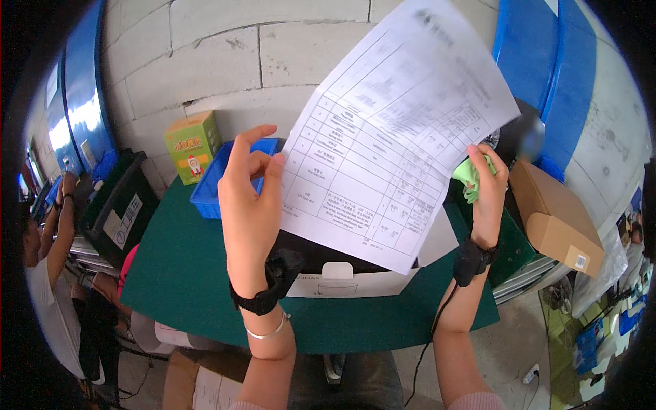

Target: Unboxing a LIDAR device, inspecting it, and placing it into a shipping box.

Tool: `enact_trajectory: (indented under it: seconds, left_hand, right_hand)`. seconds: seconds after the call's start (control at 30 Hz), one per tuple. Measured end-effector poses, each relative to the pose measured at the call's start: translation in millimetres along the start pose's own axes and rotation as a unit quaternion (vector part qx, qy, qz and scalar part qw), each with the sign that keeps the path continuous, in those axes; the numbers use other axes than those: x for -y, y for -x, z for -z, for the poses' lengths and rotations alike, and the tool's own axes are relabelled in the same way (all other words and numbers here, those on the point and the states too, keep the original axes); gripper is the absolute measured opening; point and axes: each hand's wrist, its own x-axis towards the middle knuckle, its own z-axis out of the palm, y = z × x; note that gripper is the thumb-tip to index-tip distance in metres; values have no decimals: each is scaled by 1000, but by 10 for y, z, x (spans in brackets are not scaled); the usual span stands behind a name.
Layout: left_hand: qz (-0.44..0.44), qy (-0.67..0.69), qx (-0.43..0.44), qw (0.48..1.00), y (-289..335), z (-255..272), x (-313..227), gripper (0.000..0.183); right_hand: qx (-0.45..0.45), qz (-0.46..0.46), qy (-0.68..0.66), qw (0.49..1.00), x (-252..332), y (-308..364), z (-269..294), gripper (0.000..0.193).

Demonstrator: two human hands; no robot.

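Note:
A white printed sheet [362, 157] with a table on it is held up slanting above the desk. My right hand [488, 191] grips its right edge with thumb and fingers, and a crumpled light-green cloth [469, 179] is tucked in the same hand. My left hand [249, 198] is raised at the sheet's left edge, index finger and thumb apart, the thumb tip close to the paper; whether it touches cannot be told. Below the sheet lies an open white box [376, 283] with a dark interior, partly hidden by the paper. Both wrists wear black bands.
The green desk [184, 273] carries a blue plastic bin [206, 199] and a green-yellow carton [193, 147] at the back left. At right stands an open brown cardboard box [553, 212]. A black crate [123, 212] is left of the desk; another person [58, 273] is farther left.

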Motion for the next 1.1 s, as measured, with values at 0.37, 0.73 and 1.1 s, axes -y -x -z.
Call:
enact_trajectory:
  seconds: [0.37, 0.73, 1.1]
  left_hand:
    - [51, -13, 125, 991, 6, -12, 120, 17]
    - [62, -8, 135, 989, -15, 4, 156, 16]
    - [40, 16, 57, 997, -60, 6, 203, 10]
  right_hand:
    - [-56, 37, -33, 997, -13, -18, 0, 17]
    - [-61, 30, 1, 998, 19, 1, -5, 18]
    - [216, -27, 48, 975, -107, -47, 37, 40]
